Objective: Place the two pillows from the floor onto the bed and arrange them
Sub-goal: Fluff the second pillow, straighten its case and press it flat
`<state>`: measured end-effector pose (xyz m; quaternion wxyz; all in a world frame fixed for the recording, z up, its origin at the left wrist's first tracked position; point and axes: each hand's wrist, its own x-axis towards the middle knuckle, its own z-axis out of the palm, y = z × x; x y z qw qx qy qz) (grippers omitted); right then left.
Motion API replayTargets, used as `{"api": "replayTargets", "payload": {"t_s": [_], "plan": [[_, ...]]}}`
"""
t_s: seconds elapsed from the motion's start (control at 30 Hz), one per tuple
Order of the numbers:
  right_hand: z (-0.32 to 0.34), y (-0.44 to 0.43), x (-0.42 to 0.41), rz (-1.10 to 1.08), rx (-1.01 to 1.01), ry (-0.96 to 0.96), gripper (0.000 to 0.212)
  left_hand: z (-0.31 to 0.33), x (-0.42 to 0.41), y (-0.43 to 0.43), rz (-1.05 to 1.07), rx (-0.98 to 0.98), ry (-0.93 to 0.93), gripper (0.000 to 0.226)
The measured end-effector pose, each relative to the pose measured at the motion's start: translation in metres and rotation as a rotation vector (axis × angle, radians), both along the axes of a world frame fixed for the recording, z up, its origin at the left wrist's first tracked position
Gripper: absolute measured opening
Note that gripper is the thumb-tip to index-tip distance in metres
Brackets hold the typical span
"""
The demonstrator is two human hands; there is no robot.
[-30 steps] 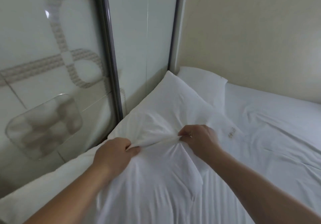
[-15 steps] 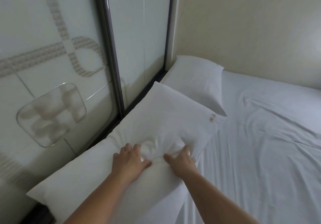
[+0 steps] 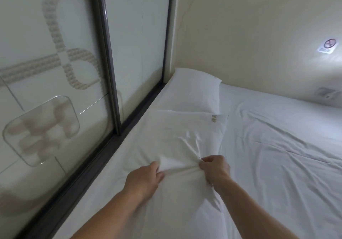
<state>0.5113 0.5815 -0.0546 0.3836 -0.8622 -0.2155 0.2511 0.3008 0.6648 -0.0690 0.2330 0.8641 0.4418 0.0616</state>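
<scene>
Two white pillows lie on the bed [image 3: 277, 155] along its left side, end to end. The far pillow [image 3: 194, 90] rests in the corner against the wall. The near pillow [image 3: 175, 131] lies flat in front of it, a small gold mark at its far right corner. My left hand [image 3: 144, 179] and my right hand [image 3: 214, 168] each pinch the near pillow's cover at its middle, bunching the fabric between them.
A frosted glass sliding door [image 3: 55, 72] with a dark frame runs close along the bed's left edge. A beige wall [image 3: 259, 35] stands behind the bed, with a small sign [image 3: 328, 46] at the right. The white sheet is wrinkled to the right.
The near pillow was lifted and tilted; it now lies flat on the bed. My hands pressed open on it half a second ago and now pinch its cover again.
</scene>
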Motion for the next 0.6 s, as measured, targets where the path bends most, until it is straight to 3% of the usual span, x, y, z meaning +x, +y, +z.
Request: {"api": "replayTargets", "payload": {"t_s": [0.13, 0.27, 0.47, 0.6], "plan": [[-0.042, -0.019, 0.005, 0.023, -0.025, 0.007, 0.005, -0.016, 0.006, -0.01, -0.019, 0.109, 0.009, 0.026], [-0.055, -0.008, 0.002, -0.02, 0.087, 0.001, 0.006, 0.01, 0.01, 0.001, -0.02, 0.142, -0.178, 0.035], [-0.071, 0.0, -0.026, -0.135, 0.212, 0.096, 0.013, 0.036, 0.002, 0.003, -0.074, 0.273, -0.303, 0.035], [-0.076, 0.004, -0.026, -0.126, 0.18, 0.053, 0.014, 0.013, -0.012, -0.005, 0.004, 0.158, -0.323, 0.038]]}}
